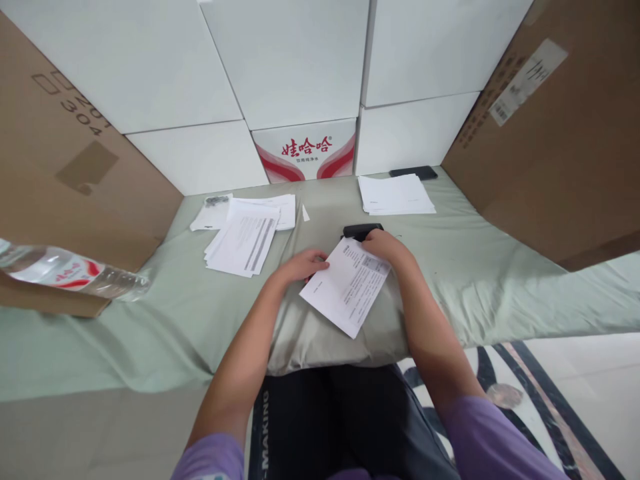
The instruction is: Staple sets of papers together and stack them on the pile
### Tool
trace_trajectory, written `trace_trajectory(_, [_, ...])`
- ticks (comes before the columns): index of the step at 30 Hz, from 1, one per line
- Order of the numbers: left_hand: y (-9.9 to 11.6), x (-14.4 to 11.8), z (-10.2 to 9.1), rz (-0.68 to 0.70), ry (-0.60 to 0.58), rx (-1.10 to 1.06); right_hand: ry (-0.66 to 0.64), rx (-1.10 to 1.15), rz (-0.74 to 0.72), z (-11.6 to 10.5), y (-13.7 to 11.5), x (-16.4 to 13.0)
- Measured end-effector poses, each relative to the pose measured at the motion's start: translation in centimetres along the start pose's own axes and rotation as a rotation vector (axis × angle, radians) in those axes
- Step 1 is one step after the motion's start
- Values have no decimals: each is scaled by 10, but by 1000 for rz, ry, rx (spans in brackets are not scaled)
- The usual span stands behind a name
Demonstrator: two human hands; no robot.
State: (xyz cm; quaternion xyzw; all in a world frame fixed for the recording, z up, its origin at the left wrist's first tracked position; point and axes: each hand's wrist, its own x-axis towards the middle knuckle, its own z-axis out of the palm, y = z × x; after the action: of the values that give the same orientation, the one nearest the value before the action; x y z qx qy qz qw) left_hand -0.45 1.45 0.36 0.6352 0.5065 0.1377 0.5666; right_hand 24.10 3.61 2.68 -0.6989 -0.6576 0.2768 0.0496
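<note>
While both hands hold one printed sheet (pixel 347 285) over the green-covered tabletop (pixel 475 267), the left hand (pixel 301 265) pinches its left edge and the right hand (pixel 381 245) grips its top corner beside a black stapler (pixel 361 231). Two paper piles lie behind: a loose one (pixel 245 237) left, a neat stack (pixel 395 194) right, seemingly waiting.

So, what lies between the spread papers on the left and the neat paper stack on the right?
In the head view, only a small paper scrap on bare green cloth lies between the spread papers and the neat stack.
</note>
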Motion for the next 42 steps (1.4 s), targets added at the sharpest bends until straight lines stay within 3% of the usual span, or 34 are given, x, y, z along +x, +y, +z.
trace_trajectory(23, [-7, 3, 1, 6, 89, -84, 61, 19, 83, -1, 1, -2])
trace_trajectory(25, [-7, 2, 1, -1, 88, -71, 142, 27, 137, -4, 1, -6])
trace_trajectory(28, [-5, 1, 1, -2, 97, -48, 372, 56, 197, -11, 1, -14])
trace_trajectory(30, [-3, -1, 1, 4, 101, -29, 507, 88, 173, -18, 0, -18])
trace_trajectory(33, [-1, -1, 1, 26, 110, -2, 600, 126, 77, -30, -3, -19])
trace_trajectory(38, [-3, 3, -1, 34, 83, 100, 561, 114, -134, -37, -29, 8])
trace_trajectory(42, [-2, 4, -2, 34, 79, 166, 569, 20, -218, -20, -53, 45])
